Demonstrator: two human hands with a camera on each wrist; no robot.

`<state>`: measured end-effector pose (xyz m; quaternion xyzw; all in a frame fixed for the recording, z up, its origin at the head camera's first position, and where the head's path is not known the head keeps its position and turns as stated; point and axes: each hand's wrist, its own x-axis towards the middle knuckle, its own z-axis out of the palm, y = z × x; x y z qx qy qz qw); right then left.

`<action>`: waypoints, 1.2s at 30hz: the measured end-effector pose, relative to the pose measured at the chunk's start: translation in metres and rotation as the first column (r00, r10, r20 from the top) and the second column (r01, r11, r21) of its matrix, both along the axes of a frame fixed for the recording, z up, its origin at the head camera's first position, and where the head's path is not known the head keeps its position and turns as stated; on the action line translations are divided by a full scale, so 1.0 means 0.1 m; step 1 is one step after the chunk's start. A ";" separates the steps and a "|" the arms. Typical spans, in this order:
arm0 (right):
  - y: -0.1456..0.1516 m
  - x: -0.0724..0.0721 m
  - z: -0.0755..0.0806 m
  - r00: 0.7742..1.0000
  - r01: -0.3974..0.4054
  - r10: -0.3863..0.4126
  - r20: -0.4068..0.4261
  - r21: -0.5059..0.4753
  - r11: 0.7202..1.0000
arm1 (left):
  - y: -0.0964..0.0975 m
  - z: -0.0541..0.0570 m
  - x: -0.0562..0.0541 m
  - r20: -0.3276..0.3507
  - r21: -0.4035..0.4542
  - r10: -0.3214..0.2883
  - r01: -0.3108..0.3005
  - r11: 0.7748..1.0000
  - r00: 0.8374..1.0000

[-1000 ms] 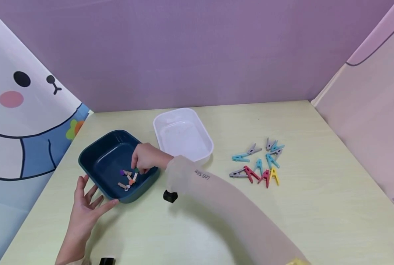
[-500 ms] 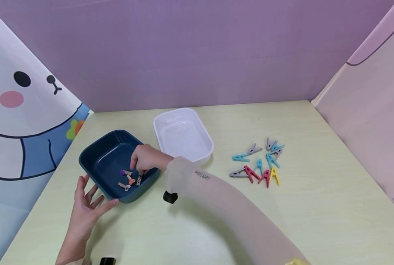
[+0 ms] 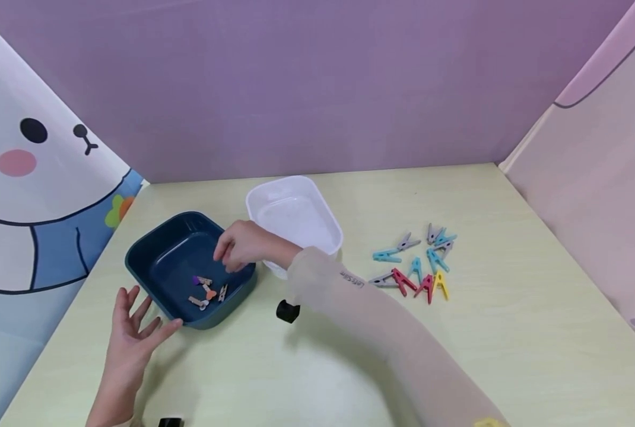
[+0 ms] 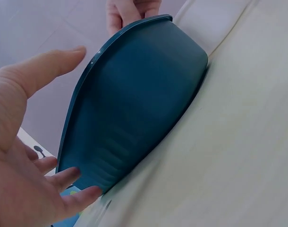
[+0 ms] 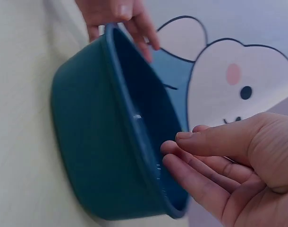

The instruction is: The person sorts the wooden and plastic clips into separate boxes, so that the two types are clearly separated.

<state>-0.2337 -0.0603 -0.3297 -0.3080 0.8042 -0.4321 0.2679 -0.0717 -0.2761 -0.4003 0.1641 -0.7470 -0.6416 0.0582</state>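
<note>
A dark teal plastic basin (image 3: 159, 237) stands at the left of the table. On its floor lie several small wooden clothespins (image 3: 222, 292), some with purple, orange or white ends. My left hand (image 3: 130, 344) is spread at the basin's near left side; in the left wrist view its fingertips lie close to the outer wall and the thumb stands off the rim. My right hand (image 3: 245, 244) is over the basin's right rim, palm down. In the right wrist view its thumb and fingers are bent loosely, tips near each other, with no clothespin visible among them.
A white plastic basin (image 3: 296, 219) stands just right of the teal one, partly behind the right forearm. Farther right lie several larger plastic clothespins, among them blue (image 3: 386, 255), red (image 3: 425, 288), grey (image 3: 407, 241) and yellow (image 3: 441, 285). A purple backdrop (image 3: 317, 89) rises behind the table.
My right hand has let go of a small wooden clothespin on the basin floor and has risen, its forearm shifting right. The left hand has eased slightly away from the rim.
</note>
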 end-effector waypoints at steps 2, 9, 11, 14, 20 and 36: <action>0.08 -0.01 0.05 1.000 -0.001 0.001 0.000 -0.016 1.000 | 0.00 0.01 0.00 -0.005 0.010 0.072 -0.072 0.997 0.997; 0.38 -0.05 0.18 1.000 0.022 -0.022 0.006 -0.072 0.997 | 0.02 0.05 0.02 -0.132 0.070 0.305 -0.298 0.952 0.943; 0.48 -0.06 0.21 1.000 0.029 -0.029 0.002 -0.084 0.996 | 0.04 0.06 0.03 -0.183 0.082 0.347 -0.337 0.938 0.920; 0.63 -0.08 0.24 0.999 0.047 -0.048 -0.001 -0.109 0.993 | 0.08 0.09 0.06 -0.274 0.120 0.408 -0.390 0.913 0.871; 0.92 -0.10 0.27 0.993 0.119 -0.117 0.022 -0.153 0.981 | 0.24 0.16 0.12 -0.496 0.274 0.478 -0.392 0.878 0.725; 1.74 -0.06 0.29 0.971 0.228 -0.236 -0.022 -0.185 0.956 | 0.97 0.19 0.19 -0.722 0.197 -0.016 0.228 0.953 0.691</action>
